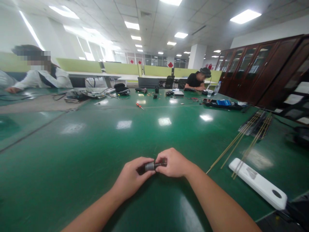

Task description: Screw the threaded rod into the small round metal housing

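At the left of the green table point(96, 141), by its far edge, sits a person in a white shirt point(58, 75), one arm on the surface. To the right of that person, along the same edge, come a heap of electronic parts point(83, 94) and a black pouch point(122, 90).

The left hand point(131, 175) is over the near half of the table, thumb and fingers gripping a small grey and black cylinder point(150, 166). Beyond it, much closer to the far edge, lies a screwdriver point(138, 105) with a red handle. Just right of the cylinder, the right hand point(175, 163) pinches a thin dark shaft point(161, 164); its fingers hide whether shaft and cylinder are joined.

Behind the right hand, a person in a black shirt point(192, 80) leans at the far edge. Near the far right corner stand a clear bottle point(218, 86) and a black tray point(211, 104) holding something blue. Long thin rods point(233, 143) slant in from the right edge, two crossing the end of a white case point(262, 187) that reaches the near right edge.
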